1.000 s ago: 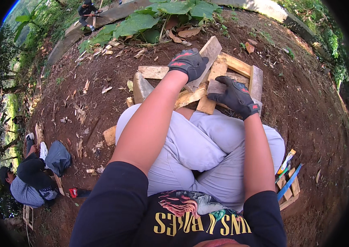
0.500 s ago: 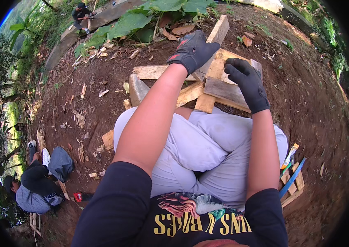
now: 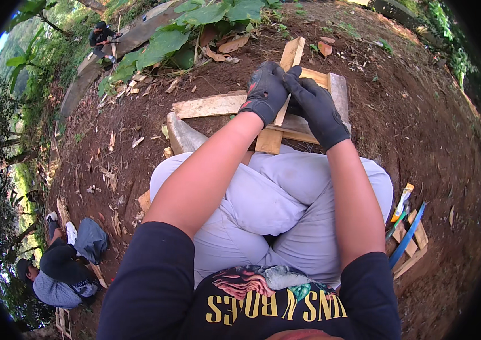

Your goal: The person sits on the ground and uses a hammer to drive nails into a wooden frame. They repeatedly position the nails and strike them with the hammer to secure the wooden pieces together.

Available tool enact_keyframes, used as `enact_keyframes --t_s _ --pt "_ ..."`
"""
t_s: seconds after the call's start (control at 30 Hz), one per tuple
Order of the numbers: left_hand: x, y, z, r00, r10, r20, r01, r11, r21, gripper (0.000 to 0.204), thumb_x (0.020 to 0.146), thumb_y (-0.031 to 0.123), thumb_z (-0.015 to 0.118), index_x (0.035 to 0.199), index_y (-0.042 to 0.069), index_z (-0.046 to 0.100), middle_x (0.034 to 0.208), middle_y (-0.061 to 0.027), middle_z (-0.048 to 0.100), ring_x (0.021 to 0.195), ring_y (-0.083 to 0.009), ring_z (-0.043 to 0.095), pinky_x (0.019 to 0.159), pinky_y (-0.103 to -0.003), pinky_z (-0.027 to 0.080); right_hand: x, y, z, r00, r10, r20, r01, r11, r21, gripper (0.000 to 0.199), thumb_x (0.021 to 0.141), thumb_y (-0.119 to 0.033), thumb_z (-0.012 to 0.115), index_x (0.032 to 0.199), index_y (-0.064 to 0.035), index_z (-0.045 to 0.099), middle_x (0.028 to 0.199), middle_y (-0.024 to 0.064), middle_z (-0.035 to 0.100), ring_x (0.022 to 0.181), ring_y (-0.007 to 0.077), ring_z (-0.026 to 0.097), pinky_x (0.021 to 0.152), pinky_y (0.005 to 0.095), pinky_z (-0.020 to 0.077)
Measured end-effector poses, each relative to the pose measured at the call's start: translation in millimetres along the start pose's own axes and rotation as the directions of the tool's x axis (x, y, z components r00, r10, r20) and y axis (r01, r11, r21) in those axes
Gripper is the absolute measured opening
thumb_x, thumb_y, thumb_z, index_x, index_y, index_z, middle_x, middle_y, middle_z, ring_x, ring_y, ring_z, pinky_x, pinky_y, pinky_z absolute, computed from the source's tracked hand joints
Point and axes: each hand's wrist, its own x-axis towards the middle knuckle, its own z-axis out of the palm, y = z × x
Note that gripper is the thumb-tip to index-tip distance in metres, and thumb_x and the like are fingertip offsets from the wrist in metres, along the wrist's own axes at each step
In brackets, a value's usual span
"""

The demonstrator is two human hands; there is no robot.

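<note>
The gloved left hand (image 3: pixel 266 89) is closed on the left side of a narrow wooden board (image 3: pixel 292 52), whose far end juts beyond the fingers and near end shows between the hands. The gloved right hand (image 3: pixel 317 109) lies against the board's right side, fingers bent; whether it grips, I cannot tell. A pale plank (image 3: pixel 209 106) lies left of the board, a weathered slat (image 3: pixel 338 92) right of it.

We had boards (image 3: pixel 209 106) just past our legs (image 3: pixel 263 207), a leafy plant (image 3: pixel 164 46) beyond them, another person (image 3: pixel 62 289) off left.
</note>
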Motion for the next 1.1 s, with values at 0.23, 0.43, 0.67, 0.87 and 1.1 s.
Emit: enact_keyframes --t_s 0.23,0.43,0.67,0.87,1.1 --pt "31.0 -14.0 -18.6 0.997 -0.062 0.036 0.065 0.994 -0.089 0.055 0.092 0.045 0.073 0.121 -0.002 0.067 0.115 -0.0249 0.076 0.11 -0.0432 0.074 0.095 -0.049 0.058 -12.3 -29.2 7.3 0.998 0.012 -0.054 -0.022 0.982 -0.187 0.071 0.098 -0.053 0.074 0.14 0.0036 0.066 0.12 0.0144 0.076 0.105 0.0191 0.074 0.092 0.0341 0.059" --pt "41.6 -24.4 -16.3 0.995 -0.019 0.097 0.014 0.999 0.051 0.059 0.094 0.041 0.071 0.132 -0.003 0.064 0.125 -0.0287 0.073 0.119 -0.0433 0.072 0.102 -0.049 0.057 3.9 -0.3 -3.3 0.997 0.071 -0.045 -0.081 0.946 -0.314 0.077 0.089 -0.049 0.082 0.144 0.0012 0.065 0.123 0.0145 0.078 0.112 0.024 0.075 0.098 0.0366 0.0574" --pt "35.4 -35.4 14.8 0.996 -0.019 0.088 0.009 0.994 0.11 0.072 0.096 0.053 0.072 0.138 -0.004 0.06 0.13 -0.0265 0.073 0.124 -0.0437 0.069 0.105 -0.049 0.055 5.4 2.9 -6.2 0.993 0.032 -0.113 -0.098 0.758 -0.645 0.079 0.081 -0.053 0.083 0.14 -0.0036 0.069 0.121 0.0163 0.078 0.118 0.0322 0.073 0.102 0.0408 0.0556" --pt "39.5 -35.8 21.4 0.983 -0.053 0.173 0.036 0.994 0.099 0.069 0.096 0.053 0.072 0.135 -0.003 0.061 0.132 -0.0276 0.071 0.127 -0.0426 0.067 0.108 -0.049 0.054 -2.3 6.0 -3.0 0.997 -0.036 -0.072 -0.029 0.68 -0.732 0.08 0.079 -0.056 0.083 0.138 -0.0042 0.069 0.126 0.0169 0.077 0.119 0.0321 0.073 0.102 0.042 0.0559" --pt "49.1 -46.2 23.5 0.971 -0.058 0.232 0.011 0.981 0.196 0.072 0.1 0.056 0.065 0.141 -0.003 0.06 0.132 -0.028 0.071 0.128 -0.0421 0.068 0.108 -0.049 0.053 -0.9 -14.8 -0.3 0.997 0.065 -0.041 -0.071 0.584 -0.809 0.085 0.076 -0.06 0.087 0.137 -0.0037 0.068 0.123 0.017 0.077 0.116 0.0323 0.074 0.101 0.0428 0.0562"
